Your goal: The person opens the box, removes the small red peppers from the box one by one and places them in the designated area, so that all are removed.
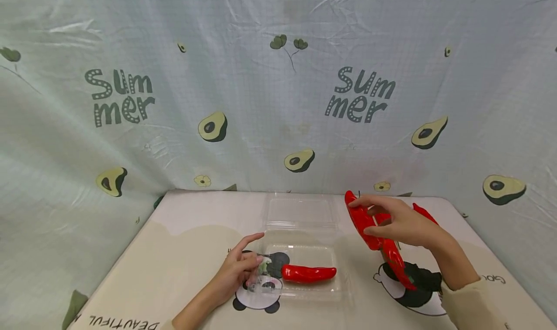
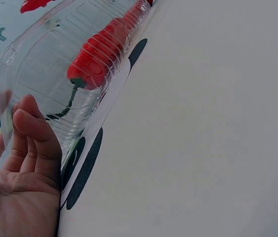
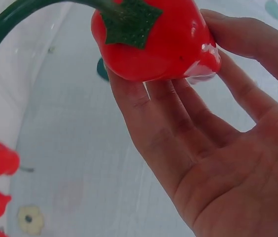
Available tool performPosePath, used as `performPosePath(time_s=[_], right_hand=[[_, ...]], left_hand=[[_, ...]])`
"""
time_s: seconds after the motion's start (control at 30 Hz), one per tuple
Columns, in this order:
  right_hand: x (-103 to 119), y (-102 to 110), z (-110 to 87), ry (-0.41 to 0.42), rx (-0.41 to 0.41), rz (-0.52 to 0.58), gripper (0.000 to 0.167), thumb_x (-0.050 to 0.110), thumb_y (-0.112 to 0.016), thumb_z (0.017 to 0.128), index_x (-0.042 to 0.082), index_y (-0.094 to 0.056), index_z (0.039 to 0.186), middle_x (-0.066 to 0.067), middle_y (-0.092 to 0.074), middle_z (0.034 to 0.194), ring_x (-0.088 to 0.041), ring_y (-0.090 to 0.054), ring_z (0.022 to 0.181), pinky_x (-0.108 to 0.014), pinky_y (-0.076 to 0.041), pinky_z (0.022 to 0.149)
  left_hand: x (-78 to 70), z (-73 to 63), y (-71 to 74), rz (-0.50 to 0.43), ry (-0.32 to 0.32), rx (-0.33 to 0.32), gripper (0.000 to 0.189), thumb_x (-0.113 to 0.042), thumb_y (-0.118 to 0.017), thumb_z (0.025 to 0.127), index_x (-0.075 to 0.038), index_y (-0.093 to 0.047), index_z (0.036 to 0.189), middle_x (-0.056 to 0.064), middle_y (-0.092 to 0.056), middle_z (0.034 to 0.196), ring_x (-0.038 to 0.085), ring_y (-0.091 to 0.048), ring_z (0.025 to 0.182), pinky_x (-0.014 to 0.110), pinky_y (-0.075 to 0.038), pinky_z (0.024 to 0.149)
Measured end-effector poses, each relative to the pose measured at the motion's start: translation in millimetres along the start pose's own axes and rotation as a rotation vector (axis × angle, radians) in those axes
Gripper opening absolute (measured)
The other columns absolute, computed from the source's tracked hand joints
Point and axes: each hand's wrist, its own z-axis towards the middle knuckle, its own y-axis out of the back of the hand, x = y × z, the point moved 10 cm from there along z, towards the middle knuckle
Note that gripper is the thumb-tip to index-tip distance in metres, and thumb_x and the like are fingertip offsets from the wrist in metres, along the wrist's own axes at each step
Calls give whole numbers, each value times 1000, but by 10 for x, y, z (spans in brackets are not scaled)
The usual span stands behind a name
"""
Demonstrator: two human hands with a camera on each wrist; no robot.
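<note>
A clear plastic clamshell box [image 1: 304,246] lies with its lid [image 1: 300,211] folded back toward the curtain. Inside the base is one glossy red chili pepper [image 1: 309,274], its green stem toward the left. At the box's left side, my left hand [image 1: 237,268] pinches the wall near the corner, the index finger stretched forward; the left wrist view shows fingertips [image 2: 25,116] against the plastic. My right hand [image 1: 402,223] holds a second red chili pepper [image 3: 171,49] between thumb and fingers, raised right of the box, its curved green stem hanging free.
More red chili peppers [image 1: 393,260] lie on the right of the table beneath and beyond the right hand, one of them [image 1: 424,214] farther back. A patterned curtain [image 1: 261,127] rises behind the table's far edge. Panda prints mark the tablecloth [image 1: 183,252].
</note>
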Motion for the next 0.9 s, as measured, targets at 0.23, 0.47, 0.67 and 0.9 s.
performPosePath(time_s=[0.23,0.47,0.67,0.9], right_hand=[[-230,171,-244,-8,-61,-2,54,14,-78,91,14,-58,141,-18,-60,137,-29,-63,110,-30,-61,74],[-532,331,-478,-16,-140,-70,58,13,-79,89,11,-56,143,-21,-60,138,-10,-64,106,-27,-60,74],[-892,358,-628,-92,-137,-37,61,13,-77,90,7,-52,146,-26,-57,139,-17,-63,110,-29,-60,73],[-1211,380,-739,-190,-92,-7,66,21,-74,91,8,-47,150,-29,-52,145,-32,-60,118,-34,-58,77]], left_hand=[[2,-5,8,1,10,-6,71,-11,-59,102,-7,-21,161,-9,-55,69,5,-50,54,20,-43,52],[15,4,6,9,24,-9,71,-12,-59,102,-8,-20,162,-9,-54,69,6,-50,54,20,-44,53],[-5,2,-10,5,8,0,70,-11,-58,102,-6,-20,162,-9,-54,69,5,-50,54,19,-44,53],[-7,6,-3,6,8,-3,70,-11,-58,102,-5,-21,161,-9,-55,69,5,-51,54,19,-45,53]])
